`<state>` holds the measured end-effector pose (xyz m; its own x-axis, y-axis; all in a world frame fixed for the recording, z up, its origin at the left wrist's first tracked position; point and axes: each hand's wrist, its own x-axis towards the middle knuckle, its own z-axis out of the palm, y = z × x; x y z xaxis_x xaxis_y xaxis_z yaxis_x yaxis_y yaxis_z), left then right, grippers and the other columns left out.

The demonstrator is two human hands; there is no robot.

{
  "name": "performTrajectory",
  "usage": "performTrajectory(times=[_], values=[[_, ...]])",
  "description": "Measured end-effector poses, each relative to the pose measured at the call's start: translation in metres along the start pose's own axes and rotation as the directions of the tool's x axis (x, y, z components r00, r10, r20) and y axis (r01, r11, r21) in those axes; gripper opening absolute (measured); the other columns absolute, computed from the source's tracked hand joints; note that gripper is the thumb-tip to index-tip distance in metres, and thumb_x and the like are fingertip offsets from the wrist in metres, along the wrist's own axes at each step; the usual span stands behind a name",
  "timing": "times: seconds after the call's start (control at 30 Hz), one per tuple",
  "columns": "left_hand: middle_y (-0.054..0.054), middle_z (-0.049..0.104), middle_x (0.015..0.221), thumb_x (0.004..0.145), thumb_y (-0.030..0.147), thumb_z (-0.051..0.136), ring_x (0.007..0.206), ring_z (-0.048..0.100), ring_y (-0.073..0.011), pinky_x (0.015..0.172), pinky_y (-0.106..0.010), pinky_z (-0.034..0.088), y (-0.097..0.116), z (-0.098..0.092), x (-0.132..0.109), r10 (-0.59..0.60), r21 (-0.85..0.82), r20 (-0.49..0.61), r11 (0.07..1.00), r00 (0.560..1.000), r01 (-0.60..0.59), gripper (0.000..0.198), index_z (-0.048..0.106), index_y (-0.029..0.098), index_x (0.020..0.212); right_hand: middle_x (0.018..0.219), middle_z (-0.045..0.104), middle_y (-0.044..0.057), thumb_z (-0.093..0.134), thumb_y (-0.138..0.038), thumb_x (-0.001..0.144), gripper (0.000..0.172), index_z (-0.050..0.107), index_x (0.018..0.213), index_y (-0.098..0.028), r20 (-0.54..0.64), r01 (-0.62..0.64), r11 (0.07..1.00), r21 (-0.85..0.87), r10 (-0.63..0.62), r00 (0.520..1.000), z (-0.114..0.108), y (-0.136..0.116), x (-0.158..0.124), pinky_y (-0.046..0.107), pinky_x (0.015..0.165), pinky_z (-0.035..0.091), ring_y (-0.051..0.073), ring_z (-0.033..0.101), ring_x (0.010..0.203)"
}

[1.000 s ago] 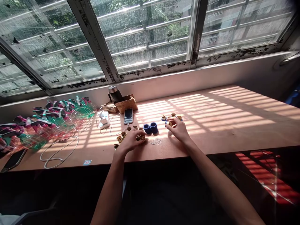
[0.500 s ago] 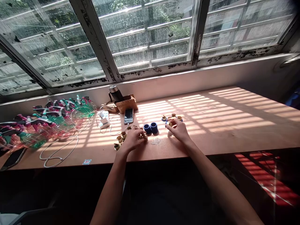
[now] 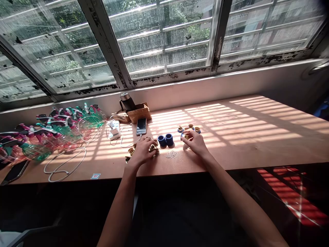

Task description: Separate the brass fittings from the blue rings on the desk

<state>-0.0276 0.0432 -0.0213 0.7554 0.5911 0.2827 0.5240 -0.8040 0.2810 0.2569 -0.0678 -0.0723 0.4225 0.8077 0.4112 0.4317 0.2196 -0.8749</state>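
My left hand [image 3: 143, 151] reaches over a group of small gold-coloured cup-like pieces [image 3: 131, 151], its fingers bent around one of them; the grip is partly hidden. My right hand [image 3: 196, 141] pinches another gold-coloured piece [image 3: 186, 136] with blue at its edge, close to the tabletop. Just beyond it sit several similar pieces on blue bases [image 3: 197, 130]. Between the hands stand two dark blue open cylinders [image 3: 169, 140], side by side. In front of them lies a small pile of thin white rings [image 3: 171, 154].
Behind are a phone [image 3: 141, 127] on a cable, a cardboard box [image 3: 140, 113], a black bottle [image 3: 126, 102] and a white power strip [image 3: 114, 130]. Many spray bottles [image 3: 59, 128] lie at the left, near a looped white cable [image 3: 67, 171]. The table's front edge runs close below my hands.
My left hand has shifted slightly left and away from the white rings, with its fingers more curled. My right hand stays almost where it was, still pinching its piece.
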Motion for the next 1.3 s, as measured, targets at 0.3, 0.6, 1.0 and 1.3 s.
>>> performTrajectory(times=[0.3,0.6,1.0,1.3], values=[[-0.001,0.07,0.08,0.101,0.034,0.06,0.072,0.062,-0.0164,0.069,-0.028,0.045,0.06,0.015,0.009,-0.08,-0.347,-0.232,0.938,0.969,-0.005,0.017,0.069,0.02,0.104,0.084,0.075,0.001,0.07,-0.025,0.084,0.028,0.072,0.111,-0.021,0.205,0.15,0.984,0.096,-0.167,0.964,0.008,-0.014,-0.009,0.031,0.076,0.061,0.017,0.072,0.074],[-0.003,0.074,0.082,0.102,0.042,0.059,0.068,0.066,-0.015,0.064,-0.025,0.043,0.078,0.08,0.015,-0.171,-0.512,-0.257,0.859,0.951,0.016,0.025,0.066,0.019,0.094,0.094,0.077,0.001,0.065,-0.015,0.081,0.034,0.069,0.114,-0.022,0.33,0.254,0.959,0.126,-0.282,0.901,0.016,-0.019,-0.018,0.032,0.084,0.061,0.018,0.073,0.085],[-0.003,0.075,0.077,0.098,0.046,0.065,0.065,0.064,-0.0131,0.062,-0.024,0.045,0.068,0.084,0.016,-0.202,-0.67,-0.232,0.743,0.952,-0.005,0.032,0.076,0.017,0.09,0.105,0.075,0.004,0.065,-0.015,0.083,0.032,0.067,0.114,-0.022,0.276,0.298,0.949,0.1,-0.314,0.908,0.025,-0.015,-0.019,0.034,0.085,0.061,0.02,0.074,0.092],[-0.002,0.069,0.069,0.098,0.052,0.063,0.059,0.059,-0.0126,0.058,-0.023,0.044,0.066,0.086,0.016,-0.194,-0.718,-0.179,0.696,0.965,0.007,0.038,0.072,0.017,0.085,0.104,0.077,0.004,0.063,-0.018,0.083,0.028,0.068,0.11,-0.023,0.276,0.308,0.951,0.009,-0.298,0.914,0.024,-0.025,-0.024,0.035,0.083,0.059,0.022,0.075,0.091]])
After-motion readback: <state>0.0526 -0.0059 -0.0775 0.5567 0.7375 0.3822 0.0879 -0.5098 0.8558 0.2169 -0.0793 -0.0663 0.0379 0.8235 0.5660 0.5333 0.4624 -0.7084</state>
